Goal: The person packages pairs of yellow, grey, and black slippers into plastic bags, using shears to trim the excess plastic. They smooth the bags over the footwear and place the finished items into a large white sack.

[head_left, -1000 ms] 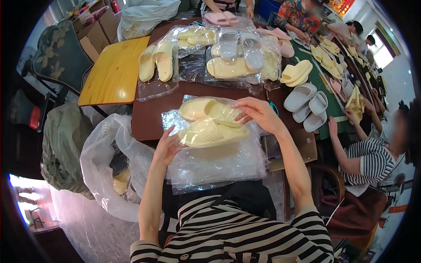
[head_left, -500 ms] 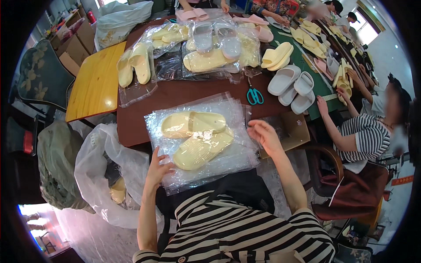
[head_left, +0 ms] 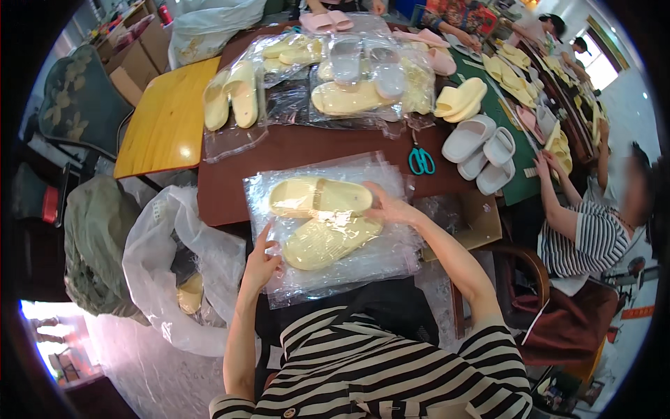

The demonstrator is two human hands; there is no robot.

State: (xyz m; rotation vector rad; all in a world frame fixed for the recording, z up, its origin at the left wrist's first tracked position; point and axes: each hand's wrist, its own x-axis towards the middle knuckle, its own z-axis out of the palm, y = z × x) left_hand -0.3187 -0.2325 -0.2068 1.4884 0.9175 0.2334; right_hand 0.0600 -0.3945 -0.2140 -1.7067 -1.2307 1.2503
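Item: pair of pale yellow slippers (head_left: pixel 321 220) in a clear bag (head_left: pixel 328 230), lying on a stack of like bags at the near edge of the brown surface (head_left: pixel 230 181).

Left hand (head_left: pixel 262 262): fingers spread, pressing the bag's near-left corner; not clenched on anything.

Right hand (head_left: pixel 391 208): fingertips pinching the bag's right side beside the far slipper.

Arrangement: one slipper sole-down, far; the other turned over, near, angled across it, touching.

Surroundings: teal scissors (head_left: pixel 421 160) just right of the stack; bagged slippers (head_left: pixel 328 77) far; loose grey slippers (head_left: pixel 481 150) far right; white sack (head_left: pixel 174 279) at left, below the edge; another person in stripes (head_left: pixel 593 237) at right.

Risk, as a judgement: slick film on slick film overhanging the edge could slide the stack toward the lap; a hard pull at the pinch could tear the film or skew the pair.
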